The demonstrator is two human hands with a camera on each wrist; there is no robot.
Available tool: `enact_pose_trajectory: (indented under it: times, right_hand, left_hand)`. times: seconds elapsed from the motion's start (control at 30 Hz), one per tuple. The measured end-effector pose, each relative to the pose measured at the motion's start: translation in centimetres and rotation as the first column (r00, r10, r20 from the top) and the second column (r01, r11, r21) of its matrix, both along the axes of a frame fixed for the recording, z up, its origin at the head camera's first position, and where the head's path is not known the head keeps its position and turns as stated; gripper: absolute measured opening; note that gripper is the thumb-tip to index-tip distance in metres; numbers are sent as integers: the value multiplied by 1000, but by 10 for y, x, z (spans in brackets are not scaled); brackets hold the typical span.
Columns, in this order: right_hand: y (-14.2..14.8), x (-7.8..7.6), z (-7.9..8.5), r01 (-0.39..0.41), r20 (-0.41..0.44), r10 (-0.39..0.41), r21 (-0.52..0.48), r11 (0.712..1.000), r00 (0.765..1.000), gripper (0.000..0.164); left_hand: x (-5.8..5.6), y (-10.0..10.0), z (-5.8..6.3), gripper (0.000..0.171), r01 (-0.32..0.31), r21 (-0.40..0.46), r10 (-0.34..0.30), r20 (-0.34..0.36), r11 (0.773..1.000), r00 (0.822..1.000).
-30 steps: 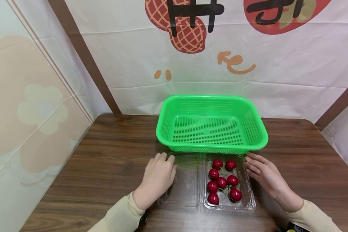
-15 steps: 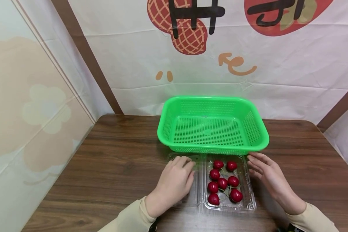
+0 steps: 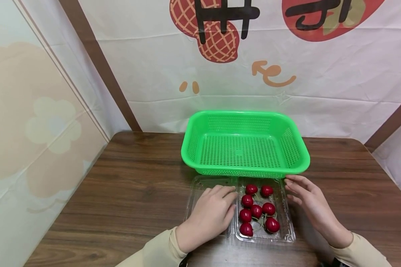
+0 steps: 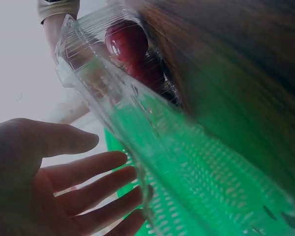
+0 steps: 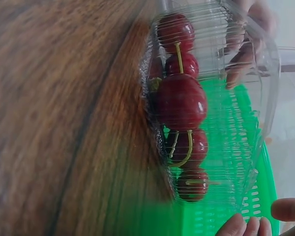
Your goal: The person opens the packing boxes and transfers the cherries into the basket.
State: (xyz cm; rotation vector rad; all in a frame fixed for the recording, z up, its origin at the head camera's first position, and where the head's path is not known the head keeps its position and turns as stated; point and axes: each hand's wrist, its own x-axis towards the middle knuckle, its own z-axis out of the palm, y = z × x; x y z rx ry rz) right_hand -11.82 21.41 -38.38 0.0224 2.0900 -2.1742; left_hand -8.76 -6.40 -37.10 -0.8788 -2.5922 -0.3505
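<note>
A clear plastic clamshell box [image 3: 289, 233] lies unfolded on the table. Dark red cherries [image 3: 269, 208], several with thin green stems, fill its right half. The left half, the lid [image 3: 200, 185], lies flat with nothing in it. My left hand [image 3: 211, 213] is over the lid, palm down, fingertips near the hinge line; in the left wrist view its fingers [image 4: 103, 169] spread loosely beside the clear plastic. My right hand [image 3: 309, 202] stays at the box's far right corner, fingers lightly bent against the edge. In the right wrist view, its fingertips [image 5: 233, 225] show by the box wall.
Just behind the box stands a green plastic basket [image 3: 187, 155] with a perforated bottom and nothing in it. The dark wood table [image 3: 127, 193] extends to both sides. A white printed cloth [image 3: 147, 66] hangs behind the table.
My left hand has moved right, from the lid's left edge across to near the hinge. The right hand, cherries and basket stay where they were.
</note>
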Motion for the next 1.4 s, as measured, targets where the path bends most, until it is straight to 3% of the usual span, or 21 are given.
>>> enact_pose_trajectory:
  times: [0.23, 0.37, 0.43, 0.63, 0.8, 0.9, 1.03, 1.2, 1.4]
  right_hand:
    - [-6, 5, 2, 14, -110, -1, 120, 993, 994, 37]
    - [-12, 9, 6, 32, -181, 9, 225, 974, 983, 39]
    - [-15, 11, 8, 45, -224, 26, 306, 951, 974, 38]
    - [-25, 15, 14, 88, -352, 121, 525, 846, 928, 28]
    - [-34, 15, 15, 66, -413, 210, 560, 826, 886, 26]
    - [-38, 16, 13, 44, -446, 267, 574, 817, 855, 24]
    - [-40, 16, 12, 60, -513, 339, 613, 788, 789, 27]
    - [-41, 15, 11, 120, -573, 413, 674, 729, 708, 35]
    - [-41, 14, 10, 207, -625, 505, 727, 655, 595, 38]
  left_hand:
    - [0, -1, -2, 30, 3, -34, -3, 4, 999, 1000]
    - [0, -1, -3, 31, 6, -38, -6, 4, 999, 1000]
    - [0, -1, -3, 31, 7, -40, -7, 9, 999, 1000]
    - [2, -2, -1, 32, 2, -57, -1, 23, 998, 1000]
    - [2, -2, -1, 33, 1, -66, 1, 26, 998, 1000]
    - [2, -2, -1, 33, -2, -68, 3, 26, 998, 1000]
    - [2, -2, -1, 33, -1, -64, 2, 19, 998, 1000]
    - [3, -2, 0, 33, -1, -61, 2, 14, 998, 1000]
    - [3, -2, 0, 32, -5, -59, 5, 11, 998, 1000]
